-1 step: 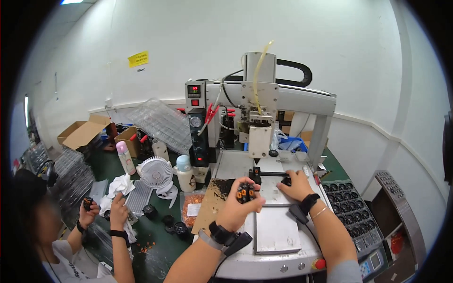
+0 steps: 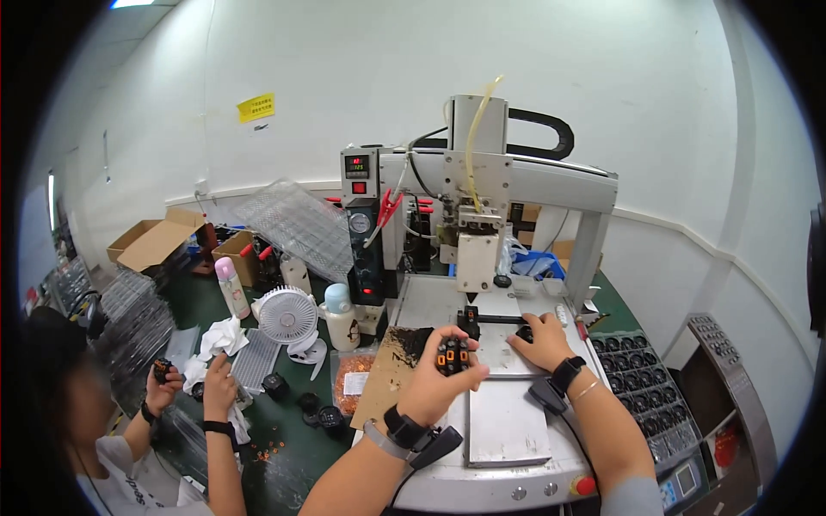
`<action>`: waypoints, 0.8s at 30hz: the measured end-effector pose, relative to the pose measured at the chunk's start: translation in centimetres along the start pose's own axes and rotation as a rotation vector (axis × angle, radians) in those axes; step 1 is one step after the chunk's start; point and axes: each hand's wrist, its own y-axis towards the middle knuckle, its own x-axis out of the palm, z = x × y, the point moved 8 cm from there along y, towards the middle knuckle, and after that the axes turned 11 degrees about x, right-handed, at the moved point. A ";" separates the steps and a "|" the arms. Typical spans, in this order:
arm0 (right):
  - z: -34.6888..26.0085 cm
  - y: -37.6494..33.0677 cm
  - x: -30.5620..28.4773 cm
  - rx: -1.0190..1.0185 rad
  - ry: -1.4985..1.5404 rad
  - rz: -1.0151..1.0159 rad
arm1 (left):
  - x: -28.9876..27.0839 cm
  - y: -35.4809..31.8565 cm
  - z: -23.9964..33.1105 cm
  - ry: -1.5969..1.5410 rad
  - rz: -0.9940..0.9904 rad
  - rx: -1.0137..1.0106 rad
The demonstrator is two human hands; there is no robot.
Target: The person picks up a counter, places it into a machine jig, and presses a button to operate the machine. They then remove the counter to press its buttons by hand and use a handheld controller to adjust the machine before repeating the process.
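Grey metal machine bed (image 2: 508, 421) at six o'clock, nearest, with a bare flat plate on it. Left hand (image 2: 443, 383) just above it, fingers curled shut around a small black part with orange inserts (image 2: 453, 354), held up off the bed at about the centre of view. Black wrist strap (image 2: 411, 430) at seven o'clock of that hand. Right hand (image 2: 540, 340) at two o'clock of the left, palm down on the bed, fingertips touching a small black piece (image 2: 523, 331); cannot tell whether closed on it or merely resting. Tray of black parts (image 2: 637, 374) at three o'clock, beside the bed. Brown board with dark specks (image 2: 391, 365) at nine o'clock of the left hand, then a bag of orange bits (image 2: 353, 374) beyond. Small white fan (image 2: 286, 316) and a white bottle with blue cap (image 2: 340, 314) at ten o'clock on the green tabletop (image 2: 284, 447). Co-worker's two hands (image 2: 194, 387) at eight o'clock, far left. Dispensing head (image 2: 476, 254) at twelve o'clock, hanging from the gantry. White wall (image 2: 344, 86) farthest back.
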 end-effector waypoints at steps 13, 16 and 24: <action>-0.3 0.2 0.2 -0.116 0.062 0.090 | -0.3 0.0 0.4 0.157 0.150 0.001; -0.1 0.4 0.2 -0.099 0.074 0.057 | -1.3 -0.1 0.0 0.011 0.244 -0.105; -0.1 0.1 -0.2 -0.121 0.121 0.066 | -2.5 -0.3 -0.9 -0.229 0.365 -0.241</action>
